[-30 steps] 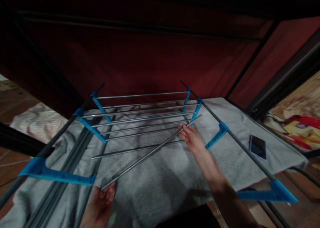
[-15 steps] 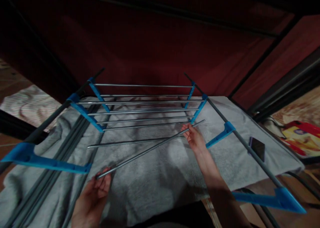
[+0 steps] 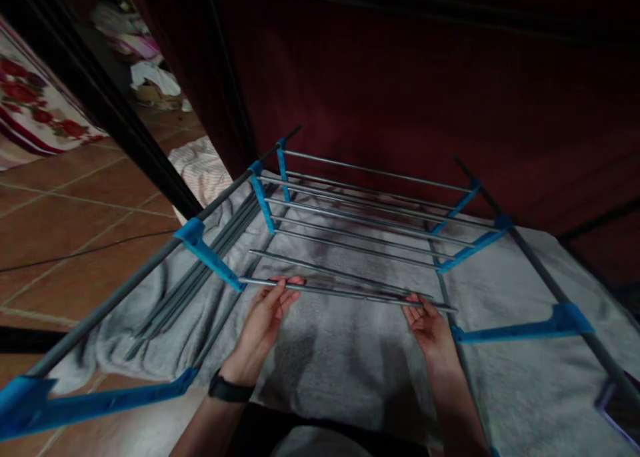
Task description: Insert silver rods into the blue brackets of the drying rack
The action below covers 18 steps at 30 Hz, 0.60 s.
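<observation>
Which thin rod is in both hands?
The nearest thin rod: the left hand and right hand both hold it. The other thin rods are all farther from the body.

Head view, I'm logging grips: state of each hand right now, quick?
Left hand: closed, holding a metal rod.
Right hand: closed, holding the same rod, nearer its right end.

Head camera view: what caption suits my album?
Left-hand grip and right-hand grip on one thin grey rod, its left end at a blue bracket, above grey cloth.
</observation>
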{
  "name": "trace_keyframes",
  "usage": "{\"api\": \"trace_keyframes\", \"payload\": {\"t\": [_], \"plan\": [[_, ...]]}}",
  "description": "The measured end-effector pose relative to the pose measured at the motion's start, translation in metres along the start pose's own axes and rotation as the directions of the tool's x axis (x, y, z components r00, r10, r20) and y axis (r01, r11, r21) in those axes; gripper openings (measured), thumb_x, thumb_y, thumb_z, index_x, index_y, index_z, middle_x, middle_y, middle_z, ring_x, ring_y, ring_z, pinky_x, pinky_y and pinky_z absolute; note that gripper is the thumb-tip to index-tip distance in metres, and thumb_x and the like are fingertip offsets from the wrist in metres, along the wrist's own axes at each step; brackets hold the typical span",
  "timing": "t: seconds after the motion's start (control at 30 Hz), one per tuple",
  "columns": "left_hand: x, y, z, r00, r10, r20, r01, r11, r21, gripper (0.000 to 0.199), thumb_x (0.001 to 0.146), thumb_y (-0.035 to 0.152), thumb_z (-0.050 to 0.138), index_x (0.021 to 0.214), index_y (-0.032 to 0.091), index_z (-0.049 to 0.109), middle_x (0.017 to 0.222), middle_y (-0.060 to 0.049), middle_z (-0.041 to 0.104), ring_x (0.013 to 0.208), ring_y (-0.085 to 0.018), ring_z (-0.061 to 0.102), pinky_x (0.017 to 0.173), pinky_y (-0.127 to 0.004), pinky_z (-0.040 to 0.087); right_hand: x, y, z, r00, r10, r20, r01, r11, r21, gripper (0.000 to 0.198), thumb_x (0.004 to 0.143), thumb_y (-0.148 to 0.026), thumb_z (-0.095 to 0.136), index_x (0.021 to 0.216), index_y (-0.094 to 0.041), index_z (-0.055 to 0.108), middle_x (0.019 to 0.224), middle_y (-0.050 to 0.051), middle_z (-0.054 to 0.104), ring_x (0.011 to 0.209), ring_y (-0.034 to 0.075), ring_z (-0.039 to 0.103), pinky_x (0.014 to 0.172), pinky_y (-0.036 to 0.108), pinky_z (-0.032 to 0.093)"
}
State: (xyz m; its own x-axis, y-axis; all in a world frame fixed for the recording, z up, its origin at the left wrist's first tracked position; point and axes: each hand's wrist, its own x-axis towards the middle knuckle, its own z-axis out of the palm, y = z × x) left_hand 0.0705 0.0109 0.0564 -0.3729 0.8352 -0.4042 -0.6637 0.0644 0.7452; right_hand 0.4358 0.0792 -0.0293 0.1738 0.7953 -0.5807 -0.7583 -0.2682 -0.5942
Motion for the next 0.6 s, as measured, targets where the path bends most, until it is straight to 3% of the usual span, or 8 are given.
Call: {"api": "trace_keyframes", "payload": {"t": [0.17,0.33,0.47,0.6], "plan": [[0.004,0.009,0.017,0.99,0.135,0.039,-0.136,0.989,0.048,0.039,0.067,0.036,0.09,0.088,0.015,0.066,0.091,-0.011,0.075,0.082,-0.018,0.071,0.072,-0.026,0.056,0.0,-0.004,-0.013,0.999,-0.039,0.01,0.039,0.998,-0.047,0.009,0.08,-0.017,0.068,0.086,-0.023,0.07,0.091,0.001,0.078,0.092,0.016,0.075,0.09,0.03,0.063],[0.004,0.018,0.027,0.98,0.198,0.003,-0.197,0.977,0.08,0.042,0.064,0.041,0.091,0.087,0.016,0.066,0.084,-0.007,0.073,0.081,-0.018,0.069,0.068,-0.025,0.052,-0.001,-0.007,-0.018,0.999,-0.043,0.001,0.042,0.988,-0.15,0.012,0.079,-0.02,0.069,0.086,-0.029,0.069,0.092,-0.001,0.078,0.088,0.015,0.075,0.089,0.025,0.062],[0.007,0.019,0.026,0.964,0.263,-0.049,-0.259,0.963,0.074,0.04,0.065,0.045,0.089,0.083,0.018,0.065,0.081,-0.005,0.072,0.076,-0.016,0.066,0.065,-0.025,0.051,-0.008,-0.002,-0.013,1.0,-0.012,-0.005,0.011,0.99,-0.141,0.011,0.079,-0.022,0.068,0.087,-0.029,0.07,0.093,0.0,0.077,0.088,0.016,0.075,0.089,0.028,0.062],[0.006,0.019,0.019,0.954,0.284,-0.099,-0.281,0.959,0.042,0.038,0.067,0.045,0.087,0.081,0.019,0.063,0.08,-0.003,0.071,0.075,-0.016,0.066,0.065,-0.026,0.05,-0.014,0.007,-0.014,0.996,-0.049,0.078,0.061,0.985,-0.163,0.016,0.075,-0.022,0.071,0.089,-0.03,0.072,0.091,0.001,0.077,0.087,0.018,0.075,0.086,0.031,0.064]]}}
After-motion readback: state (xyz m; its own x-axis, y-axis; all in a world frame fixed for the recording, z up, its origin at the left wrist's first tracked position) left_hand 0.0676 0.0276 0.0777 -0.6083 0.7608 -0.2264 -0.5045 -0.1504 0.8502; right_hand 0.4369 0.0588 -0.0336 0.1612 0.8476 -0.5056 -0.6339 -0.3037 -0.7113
